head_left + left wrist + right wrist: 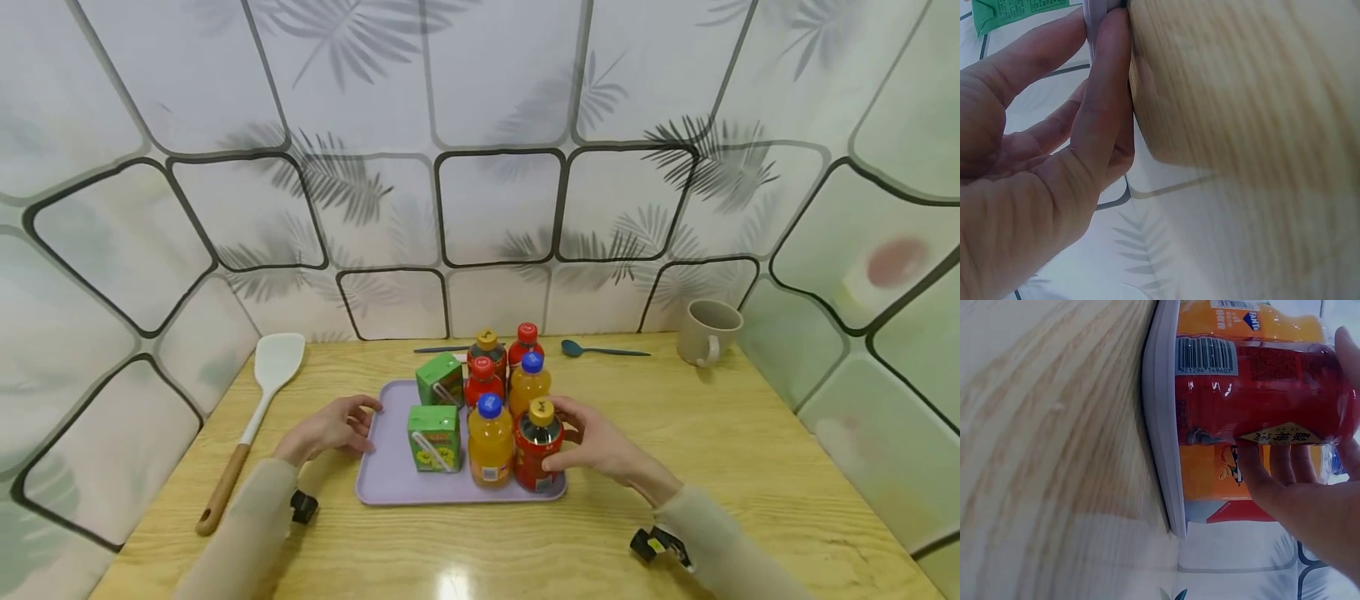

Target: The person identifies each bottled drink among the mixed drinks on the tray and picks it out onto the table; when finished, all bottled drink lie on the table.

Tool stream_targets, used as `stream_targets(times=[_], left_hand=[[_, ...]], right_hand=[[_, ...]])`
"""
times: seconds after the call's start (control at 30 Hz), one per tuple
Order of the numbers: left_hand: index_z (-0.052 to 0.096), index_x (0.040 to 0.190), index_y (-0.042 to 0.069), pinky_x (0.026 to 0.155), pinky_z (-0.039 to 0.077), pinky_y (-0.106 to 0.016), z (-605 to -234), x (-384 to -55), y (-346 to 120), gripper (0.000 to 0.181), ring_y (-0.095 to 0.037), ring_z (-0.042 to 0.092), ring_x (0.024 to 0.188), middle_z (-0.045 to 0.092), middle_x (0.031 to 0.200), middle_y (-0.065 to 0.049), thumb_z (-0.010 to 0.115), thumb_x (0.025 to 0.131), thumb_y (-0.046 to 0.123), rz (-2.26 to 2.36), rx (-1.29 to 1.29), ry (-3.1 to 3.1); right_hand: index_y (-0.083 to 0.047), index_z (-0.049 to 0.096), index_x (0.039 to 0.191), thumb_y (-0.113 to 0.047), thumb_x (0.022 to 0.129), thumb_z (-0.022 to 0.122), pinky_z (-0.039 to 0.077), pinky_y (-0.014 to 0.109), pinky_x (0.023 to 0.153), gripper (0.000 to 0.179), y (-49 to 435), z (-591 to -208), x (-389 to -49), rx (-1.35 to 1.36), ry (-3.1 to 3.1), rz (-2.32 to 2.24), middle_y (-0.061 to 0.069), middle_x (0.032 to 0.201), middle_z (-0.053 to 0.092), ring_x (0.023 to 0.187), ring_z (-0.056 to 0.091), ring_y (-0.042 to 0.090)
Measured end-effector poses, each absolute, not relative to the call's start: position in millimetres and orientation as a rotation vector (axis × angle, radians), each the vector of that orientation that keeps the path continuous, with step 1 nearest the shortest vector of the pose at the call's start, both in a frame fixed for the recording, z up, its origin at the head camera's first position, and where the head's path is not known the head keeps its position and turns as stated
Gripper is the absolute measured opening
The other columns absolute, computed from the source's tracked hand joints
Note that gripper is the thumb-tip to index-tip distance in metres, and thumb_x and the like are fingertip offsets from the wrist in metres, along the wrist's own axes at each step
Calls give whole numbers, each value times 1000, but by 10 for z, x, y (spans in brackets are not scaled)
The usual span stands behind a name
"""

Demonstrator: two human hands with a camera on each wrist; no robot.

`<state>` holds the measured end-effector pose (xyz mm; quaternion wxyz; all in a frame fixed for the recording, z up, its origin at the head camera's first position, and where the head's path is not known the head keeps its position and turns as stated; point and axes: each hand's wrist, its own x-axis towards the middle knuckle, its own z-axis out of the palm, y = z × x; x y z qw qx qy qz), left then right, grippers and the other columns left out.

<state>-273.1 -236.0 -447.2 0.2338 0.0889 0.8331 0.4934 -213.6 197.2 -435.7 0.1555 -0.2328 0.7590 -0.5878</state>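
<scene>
My left hand [330, 429] pinches the left rim of a lilac tray [386, 479]; the left wrist view shows the tray edge [1092, 28] between thumb and finger. My right hand [603, 448] grips a dark drink bottle with red label and gold cap [534, 458], which stands at the tray's front right corner. Thumb in front, fingers behind it. Beside it stands an orange soda bottle with blue cap [491, 450]. Behind are another orange soda bottle [529, 385], red-capped bottles [483, 382] and a second gold-capped bottle [487, 346]. Two green juice boxes [435, 437] stand on the left.
A white spatula with wooden handle [258, 408] lies at the left. Behind the tray lie a dark blue spoon [603, 351] and a thin dark utensil [442, 349], partly hidden by bottles. A beige mug [705, 333] stands at the back right, near the patterned wall [498, 208].
</scene>
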Motion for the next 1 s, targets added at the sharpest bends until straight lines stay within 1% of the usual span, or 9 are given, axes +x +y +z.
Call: stream_targets(times=[0.2,0.47,0.57,0.7,0.8,1.0], left_hand=[[43,133,-4,67,60,-30,-4467,-2737,-2359,68,-20,53,87,48,103,-14,76,73,-11,1369,222,2282],[40,131,-4,68,60,-30,-4508,-2754,-2365,66,-19,52,87,46,100,-11,74,75,-12,1393,219,2256],[41,130,-3,67,60,-31,-4508,-2750,-2354,64,-19,51,87,45,100,-11,73,76,-13,1387,205,2263],[41,129,-3,66,61,-32,-4501,-2738,-2342,62,-20,50,88,44,100,-11,72,76,-14,1372,177,2277],[41,129,-2,67,61,-33,-4503,-2733,-2337,62,-20,50,88,44,100,-11,72,77,-13,1368,171,2282],[41,130,-2,66,61,-33,-4511,-2729,-2333,62,-20,50,88,44,101,-12,71,77,-13,1375,162,2282]], right_hand=[[-6,35,149,-15,78,82,41,56,110,85,1947,-4366,-2130,-661,2218,-1660,18,147,42,136,40,42],[-9,39,146,-17,77,83,44,56,107,82,1926,-4386,-2125,-661,2272,-1657,16,143,48,130,47,39],[-9,42,145,-14,77,83,48,52,104,80,1919,-4394,-2120,-639,2254,-1698,17,141,49,127,49,38],[-7,41,145,-12,76,84,52,46,102,82,1930,-4402,-2127,-594,2215,-1741,18,142,48,126,51,37],[-6,41,145,-11,75,84,53,41,101,82,1965,-4402,-2137,-587,2199,-1764,19,142,48,126,51,37],[-2,44,142,-10,74,84,55,33,98,80,2062,-4339,-2133,-569,2213,-1833,20,139,51,123,55,36]])
